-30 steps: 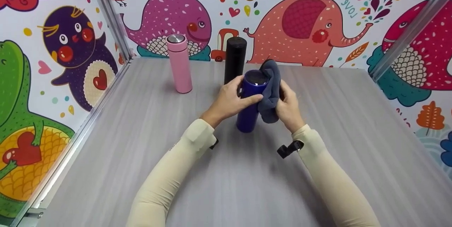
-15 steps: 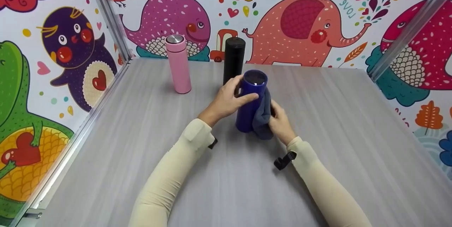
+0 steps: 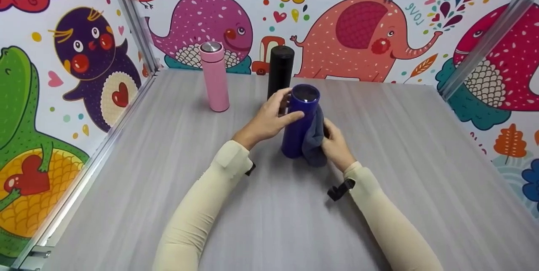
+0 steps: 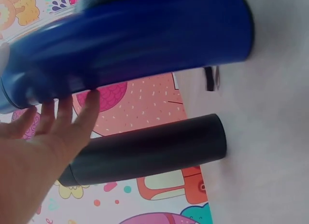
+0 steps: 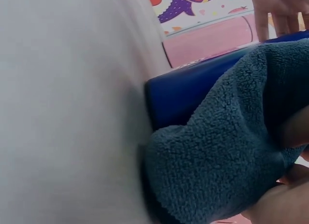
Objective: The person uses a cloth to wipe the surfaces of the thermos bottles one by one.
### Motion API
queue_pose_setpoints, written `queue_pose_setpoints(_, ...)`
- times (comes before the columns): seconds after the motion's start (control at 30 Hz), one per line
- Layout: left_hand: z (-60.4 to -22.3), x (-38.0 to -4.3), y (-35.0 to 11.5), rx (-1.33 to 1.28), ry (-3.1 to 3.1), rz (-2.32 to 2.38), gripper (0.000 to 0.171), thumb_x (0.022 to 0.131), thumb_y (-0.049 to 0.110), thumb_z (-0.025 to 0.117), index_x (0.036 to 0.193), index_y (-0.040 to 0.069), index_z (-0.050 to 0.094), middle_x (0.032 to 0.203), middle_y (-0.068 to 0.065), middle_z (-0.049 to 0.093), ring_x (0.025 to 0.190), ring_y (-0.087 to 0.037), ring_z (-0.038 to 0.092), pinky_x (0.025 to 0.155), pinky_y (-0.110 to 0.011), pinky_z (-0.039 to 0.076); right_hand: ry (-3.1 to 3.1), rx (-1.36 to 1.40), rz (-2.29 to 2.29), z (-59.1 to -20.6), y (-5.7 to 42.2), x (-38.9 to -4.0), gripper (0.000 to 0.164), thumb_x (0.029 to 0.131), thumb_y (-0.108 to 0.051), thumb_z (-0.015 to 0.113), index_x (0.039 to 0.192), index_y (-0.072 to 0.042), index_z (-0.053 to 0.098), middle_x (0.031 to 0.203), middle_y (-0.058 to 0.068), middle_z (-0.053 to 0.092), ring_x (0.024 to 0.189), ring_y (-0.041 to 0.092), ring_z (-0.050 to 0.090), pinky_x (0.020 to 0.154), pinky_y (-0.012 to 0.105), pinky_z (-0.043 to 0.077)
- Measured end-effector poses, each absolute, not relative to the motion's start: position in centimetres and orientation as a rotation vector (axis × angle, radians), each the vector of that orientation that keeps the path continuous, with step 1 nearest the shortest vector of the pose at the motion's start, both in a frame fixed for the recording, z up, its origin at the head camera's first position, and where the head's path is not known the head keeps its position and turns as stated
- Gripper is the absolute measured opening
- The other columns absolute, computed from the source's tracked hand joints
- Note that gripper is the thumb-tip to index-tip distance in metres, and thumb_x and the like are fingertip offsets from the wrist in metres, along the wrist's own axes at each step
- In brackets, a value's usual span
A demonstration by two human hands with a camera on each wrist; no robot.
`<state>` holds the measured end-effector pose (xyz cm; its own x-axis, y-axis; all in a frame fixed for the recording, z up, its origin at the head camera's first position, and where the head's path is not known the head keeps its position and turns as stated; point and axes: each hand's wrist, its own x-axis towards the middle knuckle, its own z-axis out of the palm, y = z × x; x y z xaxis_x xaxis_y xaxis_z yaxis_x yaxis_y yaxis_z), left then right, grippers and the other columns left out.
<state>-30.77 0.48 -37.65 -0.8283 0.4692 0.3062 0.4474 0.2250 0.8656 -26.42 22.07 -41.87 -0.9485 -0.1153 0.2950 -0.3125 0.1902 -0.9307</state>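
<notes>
A dark blue thermos bottle (image 3: pixel 294 136) with a shiny dark top stands upright on the grey table. Near its top my left hand (image 3: pixel 266 120) grips it from the left, thumb across the front; in the left wrist view several fingertips of that hand (image 4: pixel 48 142) lie along its side. On the bottle's right side, my right hand (image 3: pixel 337 146) holds a folded grey-blue towel (image 3: pixel 313 146) against the lower part. Close up in the right wrist view, the fuzzy towel (image 5: pixel 217 142) covers much of the bottle and hangs down by its base.
Right behind the blue bottle stands a black thermos (image 3: pixel 281 71), partly hidden by my left hand. A pink thermos (image 3: pixel 215 83) with a silver lid is farther left. Panels with cartoon animals (image 3: pixel 358 39) in metal frames border the table (image 3: pixel 168 144) at the back and sides.
My right hand and the towel have moved from the bottle's upper right side down toward its base. Over the last half second they have hardly shifted. The left hand keeps its grip.
</notes>
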Motion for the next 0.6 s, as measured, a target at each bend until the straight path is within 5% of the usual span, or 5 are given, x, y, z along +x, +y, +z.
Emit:
queue_pose_setpoints(0.27,-37.3,-30.2,1.3,0.986,2.501,1.634,0.071,0.1,0.031,0.061,0.156,0.005,0.027,0.152,-0.01,0.041,0.135,-0.017,0.044,0.11,-0.035,0.039,-2.171,0.477,1.779,-40.1,22.3,-27.4,0.032,0.095,0.01,0.058,0.127,0.011,0.059,0.113,0.016,0.065,0.1,0.017,0.06,0.09,0.03,0.048)
queue_pose_setpoints(0.47,-37.2,-30.1,2.4,0.844,2.596,1.619,0.085,0.088,0.054,0.072,0.152,0.008,0.038,0.143,-0.008,0.044,0.123,-0.018,0.051,0.106,-0.037,0.043,-2.103,0.523,1.74,-39.4,22.9,-28.6,0.029,0.095,0.005,0.063,0.123,0.008,0.062,0.106,0.013,0.066,0.095,0.02,0.06,0.083,0.029,0.049)
queue_pose_setpoints(0.6,-37.1,-30.3,2.3,0.812,2.562,1.62,0.083,0.088,0.051,0.074,0.152,0.01,0.041,0.138,-0.01,0.042,0.122,-0.023,0.051,0.105,-0.04,0.044,-2.072,0.531,1.739,-38.1,23.0,-28.2,0.029,0.094,0.006,0.061,0.123,0.006,0.062,0.106,0.016,0.065,0.094,0.023,0.059,0.083,0.029,0.048)
